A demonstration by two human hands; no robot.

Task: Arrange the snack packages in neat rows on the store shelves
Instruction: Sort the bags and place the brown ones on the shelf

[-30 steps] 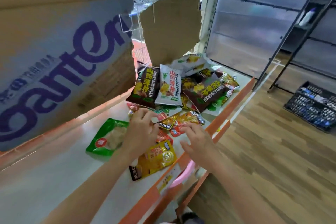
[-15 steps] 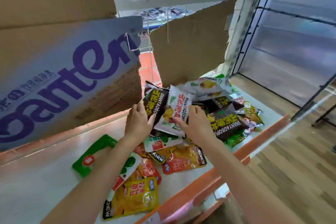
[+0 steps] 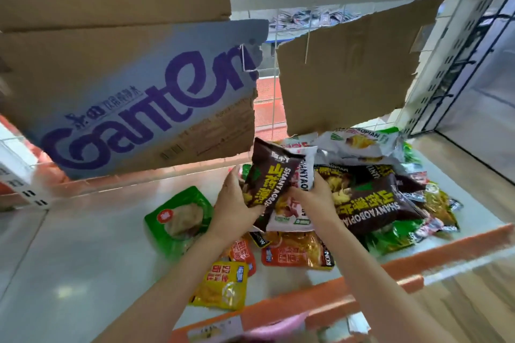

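A heap of snack packages lies on the white shelf (image 3: 83, 245). My left hand (image 3: 232, 207) grips a dark brown chip bag (image 3: 269, 178) by its lower left edge and holds it tilted above the pile. My right hand (image 3: 312, 195) pinches a white chip bag (image 3: 305, 172) just behind the brown one. Another dark brown bag (image 3: 373, 203) and a white bag (image 3: 359, 142) lie further right on the heap. A green pouch (image 3: 179, 217), a yellow pouch (image 3: 223, 285) and an orange pouch (image 3: 298, 252) lie flat near the shelf front.
A large cardboard box with purple lettering (image 3: 133, 92) hangs over the shelf's left back. A torn cardboard sheet (image 3: 351, 64) stands at the back right. The shelf's orange front lip (image 3: 362, 284) runs below my arms. Wooden floor (image 3: 473, 301) lies to the right.
Both hands moved from the small pouches near the front up to the chip bags at the back. The left hand took hold of the brown bag and lifted it; the right took the white one.
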